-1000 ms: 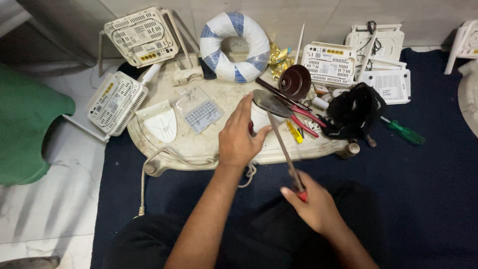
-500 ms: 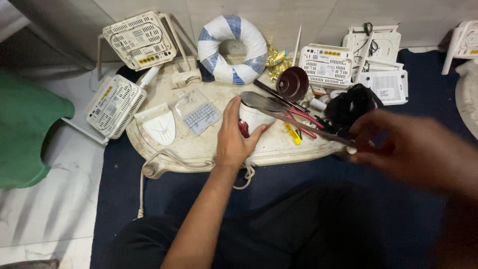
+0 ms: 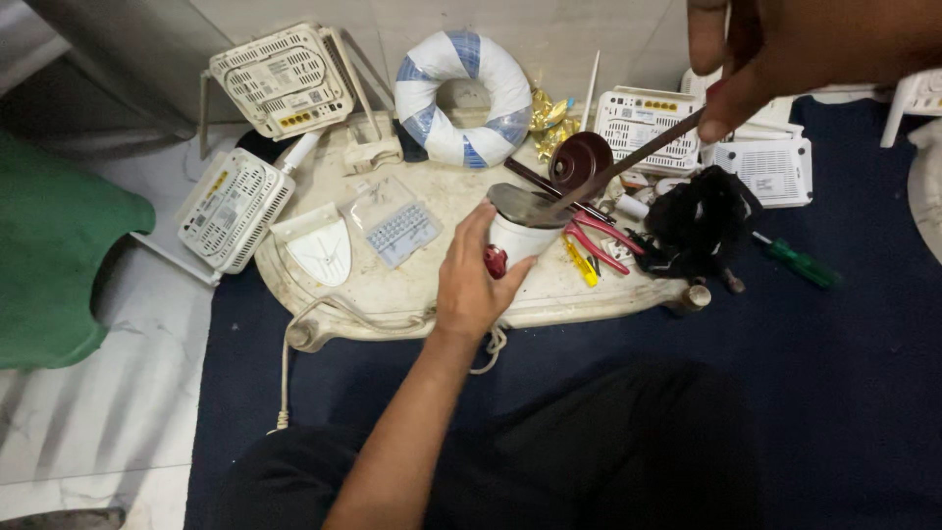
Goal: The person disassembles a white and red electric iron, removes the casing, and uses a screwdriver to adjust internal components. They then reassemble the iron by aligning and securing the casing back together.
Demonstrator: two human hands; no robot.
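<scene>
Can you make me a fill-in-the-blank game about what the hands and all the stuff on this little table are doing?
1. The left hand grips a white ____ with a metal lid.
2. The right hand holds a long screwdriver whose tip touches the cup's ____.
3. The ring-shaped cushion near the wall is white and ____.
4. A screwdriver with a ____ handle lies on the dark blue mat.

Missing words: cup; lid; blue; green
</scene>
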